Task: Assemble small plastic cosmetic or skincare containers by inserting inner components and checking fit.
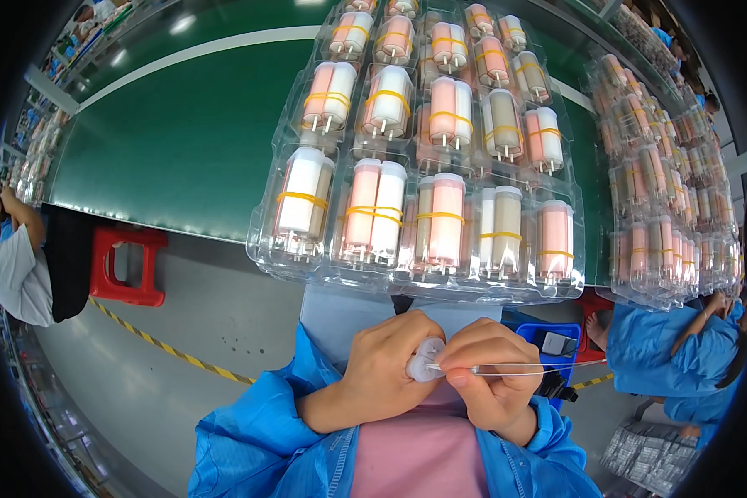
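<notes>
In front of my chest, my left hand [382, 365] is closed around a small translucent white plastic piece [424, 360] with rounded lobes. My right hand [496, 369] pinches a slim metal tool [510, 371] with thin wire-like lengths running off to the right. The tool's pale tip meets the plastic piece, or lies just in front of it. Beyond my hands stands a clear plastic tray [349, 276] of paired tubes [373, 207] in pink, white and beige, bound with yellow rubber bands. Neither hand touches the tray.
The tray rests on a green worktable [183, 149]. More tray-packed tubes [668, 191] stand at the right. Below the table edge are a blue bin [566, 339] and a red stool [129, 266]. Co-workers sit at the left [23, 274] and right [668, 344].
</notes>
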### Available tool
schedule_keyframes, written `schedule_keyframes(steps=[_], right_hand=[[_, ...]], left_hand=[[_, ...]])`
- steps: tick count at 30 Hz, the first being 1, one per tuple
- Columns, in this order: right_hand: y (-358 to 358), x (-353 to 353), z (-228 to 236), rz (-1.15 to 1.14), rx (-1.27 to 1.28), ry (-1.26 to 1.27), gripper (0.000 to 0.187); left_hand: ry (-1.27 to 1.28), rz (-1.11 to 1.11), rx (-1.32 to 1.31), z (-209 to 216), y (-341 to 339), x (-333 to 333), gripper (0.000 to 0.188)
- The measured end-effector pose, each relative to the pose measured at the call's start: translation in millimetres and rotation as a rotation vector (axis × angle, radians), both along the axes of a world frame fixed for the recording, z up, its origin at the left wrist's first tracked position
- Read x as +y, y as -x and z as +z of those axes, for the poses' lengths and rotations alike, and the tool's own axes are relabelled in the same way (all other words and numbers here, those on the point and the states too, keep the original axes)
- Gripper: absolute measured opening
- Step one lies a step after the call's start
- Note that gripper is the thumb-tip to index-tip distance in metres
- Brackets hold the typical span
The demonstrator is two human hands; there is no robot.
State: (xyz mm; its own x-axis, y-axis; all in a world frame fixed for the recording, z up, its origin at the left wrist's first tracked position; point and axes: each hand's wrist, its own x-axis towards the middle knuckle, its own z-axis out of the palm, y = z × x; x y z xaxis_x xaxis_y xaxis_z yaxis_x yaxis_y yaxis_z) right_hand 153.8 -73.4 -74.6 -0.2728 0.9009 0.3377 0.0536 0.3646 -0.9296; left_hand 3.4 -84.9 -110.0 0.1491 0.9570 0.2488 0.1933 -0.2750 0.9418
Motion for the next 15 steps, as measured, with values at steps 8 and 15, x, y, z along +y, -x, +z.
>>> schedule_keyframes(steps=[8,15], right_hand=[[-0.9,1.9,0.4,0.030,-0.035,-0.051,0.013],[0.2,4.4,0.8,0.047,-0.105,-0.142,0.014]], left_hand=[[-0.018,-0.009,0.021,0.0,0.9,0.9,0.023],[-0.017,-0.005,0.045,1.4,0.9,2.0,0.024]])
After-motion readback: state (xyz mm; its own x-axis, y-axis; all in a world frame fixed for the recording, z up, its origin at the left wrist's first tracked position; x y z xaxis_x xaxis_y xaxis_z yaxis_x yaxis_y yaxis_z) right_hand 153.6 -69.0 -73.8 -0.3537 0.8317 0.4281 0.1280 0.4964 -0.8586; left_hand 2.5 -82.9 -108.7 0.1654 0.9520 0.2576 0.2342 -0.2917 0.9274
